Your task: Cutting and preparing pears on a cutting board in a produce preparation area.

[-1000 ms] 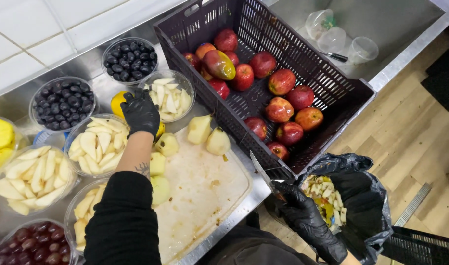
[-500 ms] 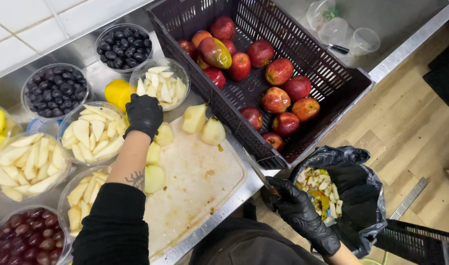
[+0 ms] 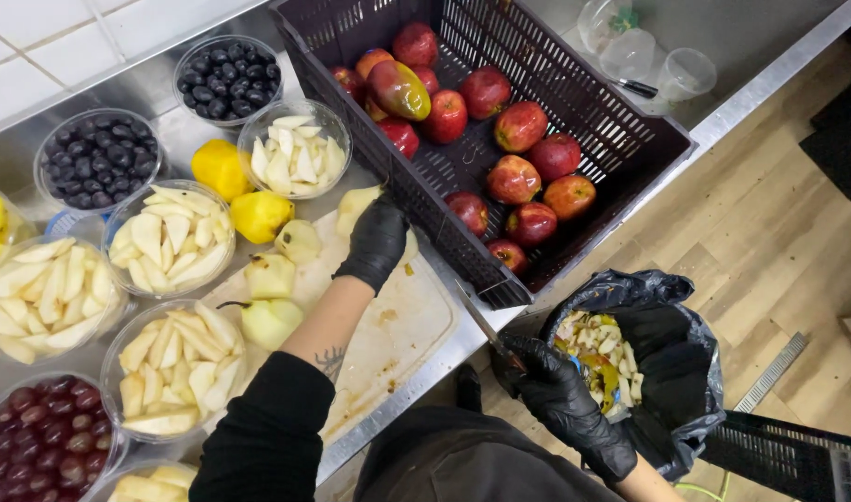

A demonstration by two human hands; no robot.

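My left hand [image 3: 374, 244], in a black glove, lies curled over a peeled pear half [image 3: 410, 244] at the far right of the white cutting board [image 3: 388, 325], beside the dark crate [image 3: 588, 102]. A second peeled pear piece [image 3: 358, 201] sits just above the fingers. My right hand [image 3: 563, 402], also gloved, grips a knife [image 3: 481, 321] with its blade pointing up toward the counter edge, next to a black rubbish bag [image 3: 690, 372] that holds fruit peelings [image 3: 594, 353].
The crate holds several red apples [image 3: 523, 125]. Peeled pears [image 3: 269, 316] and yellow whole pears [image 3: 219, 167] lie on the board's left. Bowls of pear slices [image 3: 170, 237], blueberries [image 3: 225, 79] and red grapes [image 3: 39, 437] crowd the left. Plastic cups [image 3: 644, 51] stand behind the crate.
My left hand has moved right from the yellow pears across the board onto the peeled pear pieces by the crate. My right hand stays with the knife by the bag.
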